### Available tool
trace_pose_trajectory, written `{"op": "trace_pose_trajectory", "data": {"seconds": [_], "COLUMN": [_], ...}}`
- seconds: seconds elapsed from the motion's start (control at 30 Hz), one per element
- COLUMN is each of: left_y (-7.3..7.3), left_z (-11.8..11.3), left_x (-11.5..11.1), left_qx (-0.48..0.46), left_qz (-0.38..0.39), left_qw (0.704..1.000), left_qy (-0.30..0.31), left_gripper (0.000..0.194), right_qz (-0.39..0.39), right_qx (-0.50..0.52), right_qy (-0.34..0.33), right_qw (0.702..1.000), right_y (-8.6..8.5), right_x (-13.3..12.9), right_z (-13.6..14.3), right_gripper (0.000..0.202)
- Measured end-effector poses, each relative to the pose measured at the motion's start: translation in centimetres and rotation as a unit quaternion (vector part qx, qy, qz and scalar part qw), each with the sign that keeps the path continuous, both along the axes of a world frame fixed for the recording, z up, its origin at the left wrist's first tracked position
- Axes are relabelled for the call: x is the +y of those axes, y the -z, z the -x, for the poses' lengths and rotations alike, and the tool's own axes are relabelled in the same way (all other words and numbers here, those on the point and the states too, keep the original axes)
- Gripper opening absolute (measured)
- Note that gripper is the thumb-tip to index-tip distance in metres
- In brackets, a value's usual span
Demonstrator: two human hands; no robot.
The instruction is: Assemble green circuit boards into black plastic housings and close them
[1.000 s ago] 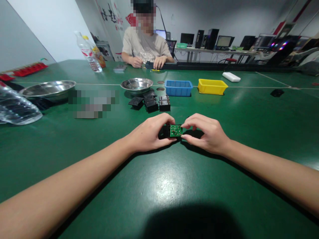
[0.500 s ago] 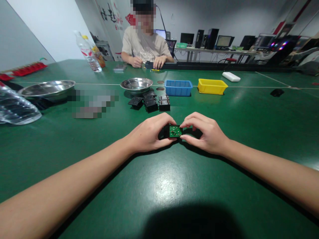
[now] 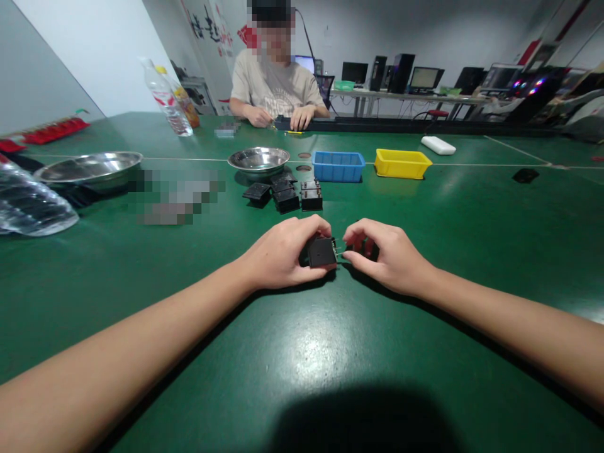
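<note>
My left hand (image 3: 287, 255) grips a small black plastic case (image 3: 323, 253) by its edges, thumb in front and fingers behind. The case's flat black side faces me. From its right end thin metal pins stick out, beside a sliver of green circuit board. Just right of those pins, my right hand (image 3: 384, 255) is curved, with thumb and forefinger apart and nothing visible between them. Beyond my hands, several similar black cases (image 3: 285, 200) lie in a cluster on the green table (image 3: 189, 352).
Behind the cluster stand a metal bowl (image 3: 258, 162), a blue bin (image 3: 338, 167) and a yellow bin (image 3: 402, 164). Another metal bowl (image 3: 89, 170) and a clear plastic bag (image 3: 33, 201) sit at left. Across the table a person (image 3: 280, 88) works with both hands.
The case has turned in my left hand: its green circuit board faced me before, and now its flat black side does. My right fingertips have come off its right end.
</note>
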State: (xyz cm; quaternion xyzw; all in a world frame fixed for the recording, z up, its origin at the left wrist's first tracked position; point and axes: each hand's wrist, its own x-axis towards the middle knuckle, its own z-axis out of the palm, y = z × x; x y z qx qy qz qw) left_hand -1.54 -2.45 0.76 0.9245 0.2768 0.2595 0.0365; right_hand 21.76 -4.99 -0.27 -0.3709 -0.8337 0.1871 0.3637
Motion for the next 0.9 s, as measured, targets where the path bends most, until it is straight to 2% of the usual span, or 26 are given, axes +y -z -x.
{"op": "trace_pose_trajectory", "data": {"seconds": [0.07,0.13,0.2,0.3,0.37,0.43,0.6,0.8,0.9], "left_y": [-0.1,-0.2,-0.2,-0.2,-0.2,-0.3,-0.5,-0.6,-0.5], "left_z": [-0.1,-0.1,-0.1,-0.1,-0.1,-0.1,-0.1,-0.2,-0.2], "left_x": [0.0,0.0,0.0,0.0,0.0,0.0,-0.2,-0.4,-0.4], "left_qx": [-0.003,-0.006,-0.008,-0.015,-0.019,-0.022,-0.013,-0.007,0.001], "left_qz": [-0.012,-0.022,-0.034,-0.055,-0.068,-0.075,-0.098,-0.099,-0.104], "left_qw": [1.000,1.000,0.999,0.998,0.998,0.997,0.995,0.994,0.993], "left_qy": [0.007,0.007,0.002,-0.001,0.003,0.007,0.019,0.036,0.048], "left_gripper": [0.032,0.029,0.029,0.030,0.030,0.029,0.030,0.030,0.031], "right_qz": [0.084,0.188,0.290,0.418,0.470,0.496,0.516,0.520,0.519], "right_qx": [0.056,0.132,0.215,0.326,0.376,0.401,0.423,0.412,0.416], "right_qy": [0.000,-0.021,-0.046,-0.057,-0.056,-0.059,-0.068,-0.068,-0.067], "right_qw": [0.995,0.973,0.931,0.846,0.796,0.768,0.742,0.745,0.744], "right_y": [-0.1,-0.2,-0.4,-0.6,-0.8,-1.0,-1.1,-0.9,-0.9], "right_x": [-0.3,-0.6,-0.8,-1.3,-1.5,-1.7,-1.6,-1.5,-1.5], "right_z": [0.3,0.6,0.9,1.3,1.5,1.6,1.5,1.5,1.6], "right_gripper": [0.008,0.007,0.011,0.019,0.019,0.017,0.014,0.014,0.021]}}
